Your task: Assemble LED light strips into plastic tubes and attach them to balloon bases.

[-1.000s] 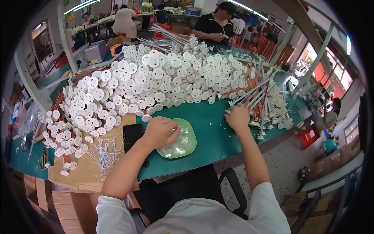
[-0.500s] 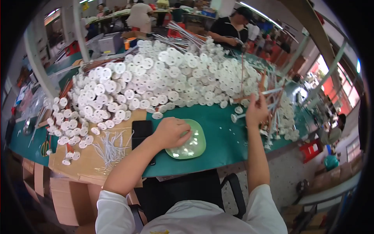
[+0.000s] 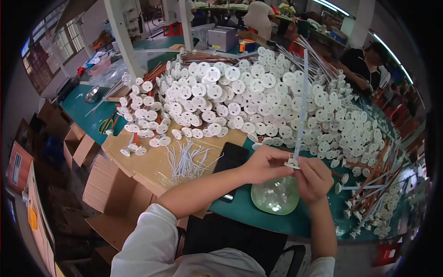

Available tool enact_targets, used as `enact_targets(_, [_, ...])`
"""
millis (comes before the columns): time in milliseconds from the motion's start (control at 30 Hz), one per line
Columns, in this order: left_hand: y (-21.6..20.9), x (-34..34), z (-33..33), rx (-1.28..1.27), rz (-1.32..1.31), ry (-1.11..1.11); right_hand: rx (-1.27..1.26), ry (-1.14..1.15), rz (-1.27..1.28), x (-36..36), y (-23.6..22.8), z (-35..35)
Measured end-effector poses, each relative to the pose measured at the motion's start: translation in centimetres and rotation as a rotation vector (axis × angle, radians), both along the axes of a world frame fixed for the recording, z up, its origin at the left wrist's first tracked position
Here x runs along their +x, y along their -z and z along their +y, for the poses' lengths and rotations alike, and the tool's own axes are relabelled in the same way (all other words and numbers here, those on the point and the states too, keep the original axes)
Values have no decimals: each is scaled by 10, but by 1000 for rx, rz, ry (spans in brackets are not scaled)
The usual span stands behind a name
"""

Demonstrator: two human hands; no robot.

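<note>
White plastic is what I'm working: my left hand [image 3: 265, 164] and right hand [image 3: 314, 177] meet at centre frame, both pinching a small white disc [image 3: 292, 163] at the foot of a long pale rod [image 3: 302, 106] standing nearly upright above the green bowl [image 3: 276, 196]. To seat it well, I'd judge the rod should stay straight and the disc square as I press. Finished discs [image 3: 240, 92] heap across the upper frame, a black phone [image 3: 233, 157] lies left of my hands.

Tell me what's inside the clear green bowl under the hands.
The green bowl holds small white round pieces. Its upper rim is covered by the left hand and right hand, so anything there is hidden.
</note>
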State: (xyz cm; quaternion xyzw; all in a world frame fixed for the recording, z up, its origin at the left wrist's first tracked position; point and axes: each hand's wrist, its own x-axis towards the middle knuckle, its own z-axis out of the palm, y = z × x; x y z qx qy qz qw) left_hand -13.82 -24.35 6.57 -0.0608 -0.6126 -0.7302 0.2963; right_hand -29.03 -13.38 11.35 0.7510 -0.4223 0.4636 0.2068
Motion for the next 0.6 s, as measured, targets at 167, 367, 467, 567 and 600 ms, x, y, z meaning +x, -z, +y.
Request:
enact_targets(167, [2,-6,-3,37,-189,-56,1,24,-60,-9,24,-7])
enact_targets(367, [6,-7,2,-3,-231,-63,-51,104,6,-7,35,-4])
enact_targets(467, [6,-3,-6,68,-275,76,-72,71,-70,-8,37,-3])
enact_targets(567, [4,-3,-3,110,-212,106,-65,10,-87,-12,37,-3])
enact_targets(600, [2,-4,-2,107,-215,129,-64,13,-87,-13,36,-2])
